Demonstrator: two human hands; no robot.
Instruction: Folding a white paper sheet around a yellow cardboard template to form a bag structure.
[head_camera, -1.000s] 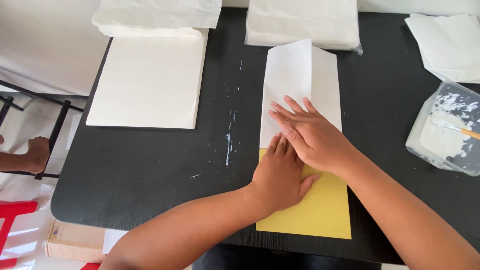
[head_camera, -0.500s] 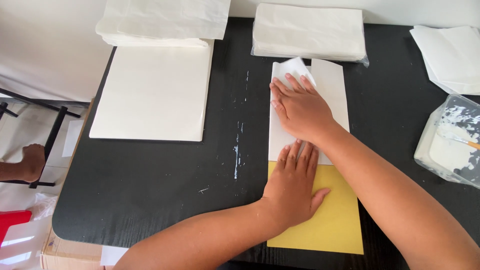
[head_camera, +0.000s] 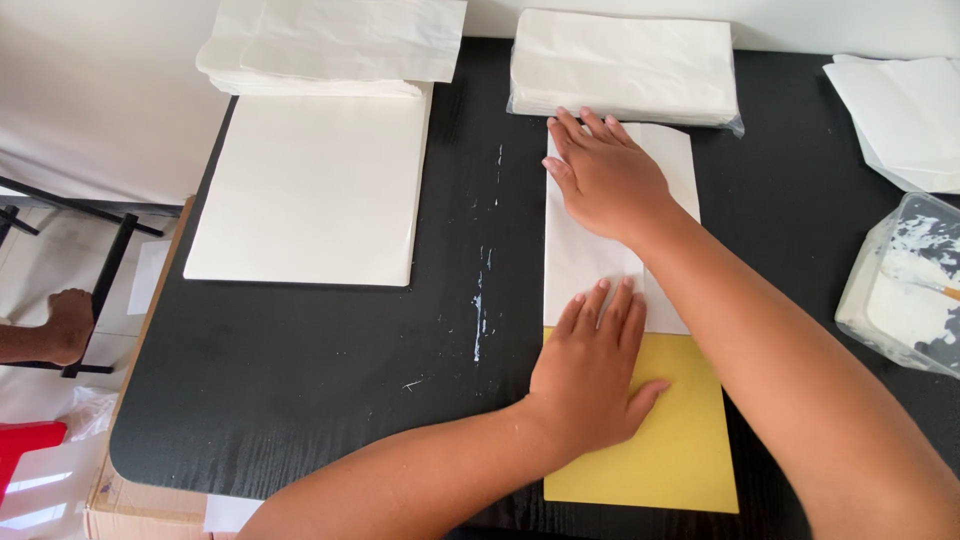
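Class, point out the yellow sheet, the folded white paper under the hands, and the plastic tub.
yellow sheet (head_camera: 680, 450), head view, bare lower part.
folded white paper (head_camera: 580, 260), head view, middle between the hands.
plastic tub (head_camera: 905, 300), head view, near wall.

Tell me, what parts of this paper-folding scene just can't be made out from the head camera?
- White folded sheet: its middle and top edge are covered by the right hand and forearm.
- Yellow card: its upper left lies under the left hand.
- Plastic tub: cut off by the right edge; its contents are only white smears.
- Wrapped paper stack: its count is too fine to tell.
- Person at far left: only one limb shows.
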